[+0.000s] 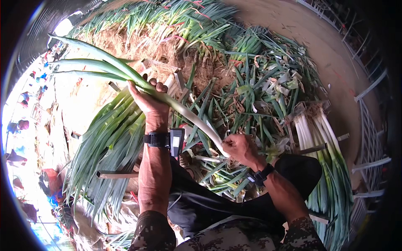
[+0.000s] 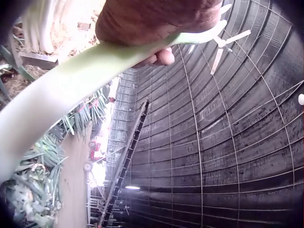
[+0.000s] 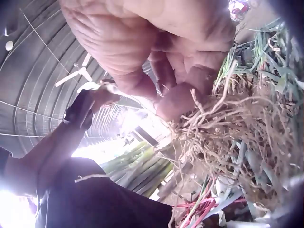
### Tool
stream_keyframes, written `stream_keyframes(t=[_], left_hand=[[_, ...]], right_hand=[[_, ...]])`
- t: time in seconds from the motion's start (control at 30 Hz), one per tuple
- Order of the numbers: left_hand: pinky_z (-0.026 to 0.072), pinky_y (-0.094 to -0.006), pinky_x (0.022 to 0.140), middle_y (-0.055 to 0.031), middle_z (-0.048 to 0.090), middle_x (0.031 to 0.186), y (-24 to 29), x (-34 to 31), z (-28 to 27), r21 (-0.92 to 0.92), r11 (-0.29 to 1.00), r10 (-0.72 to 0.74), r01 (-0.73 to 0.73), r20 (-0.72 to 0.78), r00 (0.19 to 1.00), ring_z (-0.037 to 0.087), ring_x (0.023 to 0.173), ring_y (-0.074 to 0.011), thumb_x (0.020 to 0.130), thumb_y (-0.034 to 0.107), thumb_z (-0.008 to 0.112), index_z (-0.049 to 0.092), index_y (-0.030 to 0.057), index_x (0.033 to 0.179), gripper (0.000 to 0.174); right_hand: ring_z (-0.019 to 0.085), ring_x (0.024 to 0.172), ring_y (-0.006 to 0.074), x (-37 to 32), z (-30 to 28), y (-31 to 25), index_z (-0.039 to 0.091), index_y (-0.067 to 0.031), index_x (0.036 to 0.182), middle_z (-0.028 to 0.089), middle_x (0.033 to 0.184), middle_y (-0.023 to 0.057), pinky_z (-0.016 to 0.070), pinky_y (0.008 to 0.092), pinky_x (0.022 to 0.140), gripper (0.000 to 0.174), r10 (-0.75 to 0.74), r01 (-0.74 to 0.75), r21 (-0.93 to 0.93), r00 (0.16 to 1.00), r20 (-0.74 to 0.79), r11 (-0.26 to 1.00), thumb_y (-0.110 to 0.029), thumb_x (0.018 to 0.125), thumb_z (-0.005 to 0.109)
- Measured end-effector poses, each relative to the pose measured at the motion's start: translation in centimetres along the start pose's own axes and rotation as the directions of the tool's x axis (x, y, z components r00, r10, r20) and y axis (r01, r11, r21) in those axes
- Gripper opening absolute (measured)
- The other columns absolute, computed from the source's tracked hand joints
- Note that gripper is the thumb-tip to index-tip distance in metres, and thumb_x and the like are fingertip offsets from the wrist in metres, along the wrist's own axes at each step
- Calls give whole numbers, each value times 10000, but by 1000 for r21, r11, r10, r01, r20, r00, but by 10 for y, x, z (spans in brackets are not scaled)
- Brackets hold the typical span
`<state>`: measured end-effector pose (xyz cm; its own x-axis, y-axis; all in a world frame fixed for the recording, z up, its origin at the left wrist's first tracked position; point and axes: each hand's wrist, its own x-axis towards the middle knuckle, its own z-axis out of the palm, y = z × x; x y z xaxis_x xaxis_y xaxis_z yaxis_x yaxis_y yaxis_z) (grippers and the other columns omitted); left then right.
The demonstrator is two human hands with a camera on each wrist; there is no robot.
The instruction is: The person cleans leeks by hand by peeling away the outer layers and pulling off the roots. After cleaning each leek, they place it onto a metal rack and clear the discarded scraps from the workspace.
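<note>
A long green onion [image 1: 192, 118] with a white stem stretches slantwise between both hands in the head view. My left hand [image 1: 151, 102] grips it where the stem turns to leaves, and its green leaves [image 1: 94, 62] spread to the upper left. At the lower white end, my right hand [image 1: 242, 149] pinches the stem with thumb and fingers. Pale stringy roots [image 3: 223, 123] hang beside those fingertips in the right wrist view. The pale green stem [image 2: 61, 90] passes under the left palm in the left wrist view.
Trimmed onions [image 1: 109, 129] lie in a bundle on a metal-barred rack at left; another bundle [image 1: 326, 154] lies at right. Untrimmed onions with roots [image 1: 167, 42] are heaped ahead. Stripped leaves [image 1: 268, 96] litter the ground between. Metal bars [image 1: 312, 149] stick out near the right knee.
</note>
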<state>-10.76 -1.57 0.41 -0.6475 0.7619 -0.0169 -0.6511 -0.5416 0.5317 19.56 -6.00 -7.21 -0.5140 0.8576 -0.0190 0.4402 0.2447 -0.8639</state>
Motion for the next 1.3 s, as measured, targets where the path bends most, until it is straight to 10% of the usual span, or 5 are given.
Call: stream_keyframes(t=[0.43,0.7,0.8,0.97,1.3], left_hand=[[433,-273,478,-119,523,1021,-2,-8,7,76,985,160,-156,-38,986,505,615,-170,884,497,704,419,160,1108,494],[455,-243,479,-111,661,933,13,1,-9,-29,999,27,-20,248,968,516,555,-140,946,616,502,551,38,1078,595],[448,-246,466,-96,640,911,18,7,-18,-21,1000,-1,7,252,968,504,541,-136,956,629,466,535,41,1080,604],[433,-256,444,-79,619,865,14,10,-18,83,996,24,-35,129,991,498,527,-138,972,644,413,529,64,1037,596],[454,-258,499,-64,615,894,3,7,-17,147,981,133,-124,-55,990,546,645,-149,939,648,510,540,97,1080,570]], right_hand=[[693,623,266,-5,4,12,668,6,874,677,692,146,520,340,549,165,-110,105,-38,970,-214,994,-148,824,698],[639,547,111,-11,-16,52,666,-32,906,704,815,60,506,217,463,215,480,-238,875,877,7,422,-245,934,657],[662,633,104,-16,-31,70,672,-32,948,710,855,59,505,218,510,202,484,-374,500,868,-107,781,-231,955,638],[689,828,111,-19,-45,35,681,19,1117,734,973,45,538,254,676,297,32,-12,246,996,-79,969,-216,937,684],[707,673,185,-13,-32,-10,709,18,952,709,744,160,528,312,606,207,-73,74,39,997,-16,997,-170,874,672]])
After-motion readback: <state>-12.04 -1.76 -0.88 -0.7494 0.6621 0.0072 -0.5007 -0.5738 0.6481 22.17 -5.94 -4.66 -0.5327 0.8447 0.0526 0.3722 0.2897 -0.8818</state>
